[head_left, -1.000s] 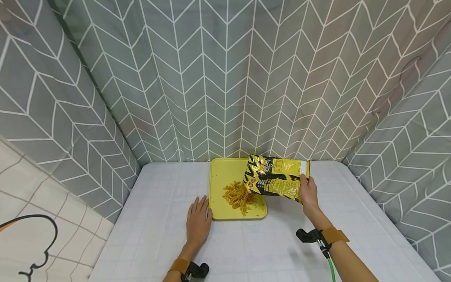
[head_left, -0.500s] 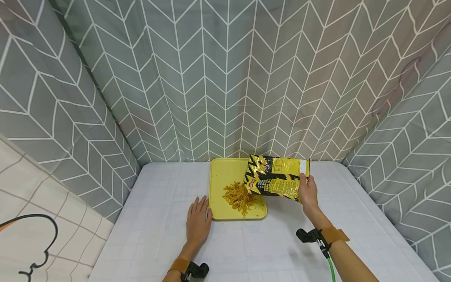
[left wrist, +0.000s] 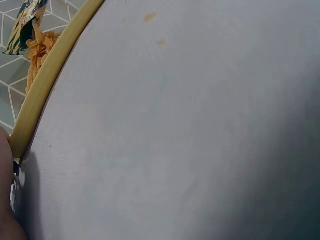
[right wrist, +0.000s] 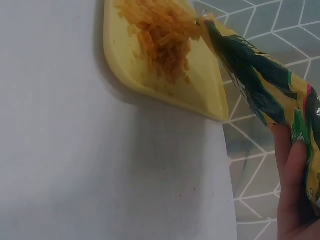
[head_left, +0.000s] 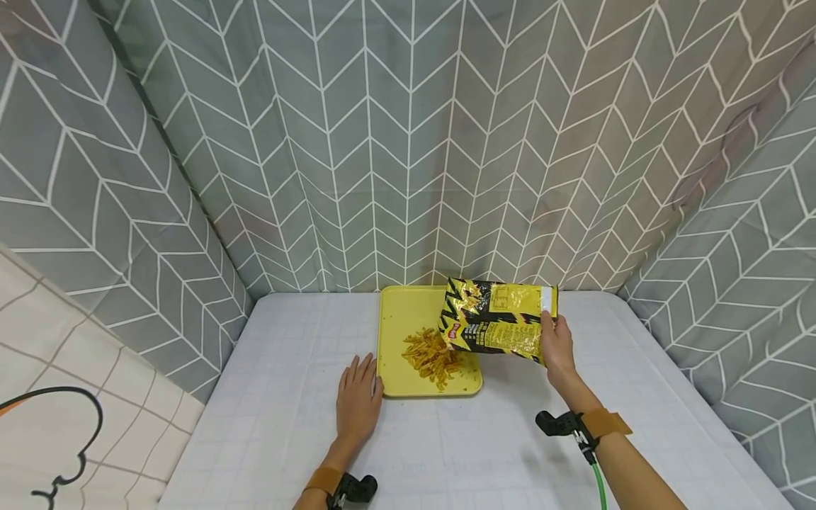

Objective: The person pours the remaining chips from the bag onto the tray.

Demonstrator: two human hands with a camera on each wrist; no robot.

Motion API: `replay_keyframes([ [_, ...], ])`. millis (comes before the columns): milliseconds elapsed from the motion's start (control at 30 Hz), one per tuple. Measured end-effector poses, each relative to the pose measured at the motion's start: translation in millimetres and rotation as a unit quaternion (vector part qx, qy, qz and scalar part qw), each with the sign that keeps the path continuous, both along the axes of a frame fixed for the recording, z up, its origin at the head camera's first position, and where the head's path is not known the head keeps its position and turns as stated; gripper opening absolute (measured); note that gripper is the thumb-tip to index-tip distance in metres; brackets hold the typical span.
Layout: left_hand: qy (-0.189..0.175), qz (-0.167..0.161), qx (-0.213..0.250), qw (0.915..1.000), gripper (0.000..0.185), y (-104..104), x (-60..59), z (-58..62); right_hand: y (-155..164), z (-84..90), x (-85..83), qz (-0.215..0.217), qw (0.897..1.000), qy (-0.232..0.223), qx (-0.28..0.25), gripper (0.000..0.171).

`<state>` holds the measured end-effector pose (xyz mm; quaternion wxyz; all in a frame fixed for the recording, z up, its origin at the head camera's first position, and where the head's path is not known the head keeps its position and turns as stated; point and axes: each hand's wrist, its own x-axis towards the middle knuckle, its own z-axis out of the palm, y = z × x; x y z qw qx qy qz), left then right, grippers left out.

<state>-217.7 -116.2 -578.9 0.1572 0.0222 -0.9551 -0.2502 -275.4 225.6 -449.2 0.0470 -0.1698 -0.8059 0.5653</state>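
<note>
Right hand point(head_left: 556, 347) pinches the sealed end of the snack bag point(head_left: 497, 319), tilted mouth-down over the yellow tray point(head_left: 408, 312) at 12 o'clock, judged light, crinkly, slippery foil, best held there; left hand point(head_left: 358, 397) rests flat, fingers straight, touching the tray's 9 o'clock edge beside the snack sticks point(head_left: 430, 354).

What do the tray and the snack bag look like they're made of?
The tray looks like moulded plastic: uniform yellow, smooth, semi-matte, with a rounded raised rim. The snack bag held by the right hand looks like thin glossy foil-type film: it creases and catches light, though the lining isn't visible. The left hand rests flat on the table by the tray's edge.
</note>
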Motion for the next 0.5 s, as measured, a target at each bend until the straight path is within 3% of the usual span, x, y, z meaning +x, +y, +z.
replay_keyframes([
  [500,0.003,0.001,-0.003,1.0000,0.047,-1.3,-0.5,-2.0,2.0,-3.5,-0.8,-0.006,1.000,0.010,0.009,0.067],
])
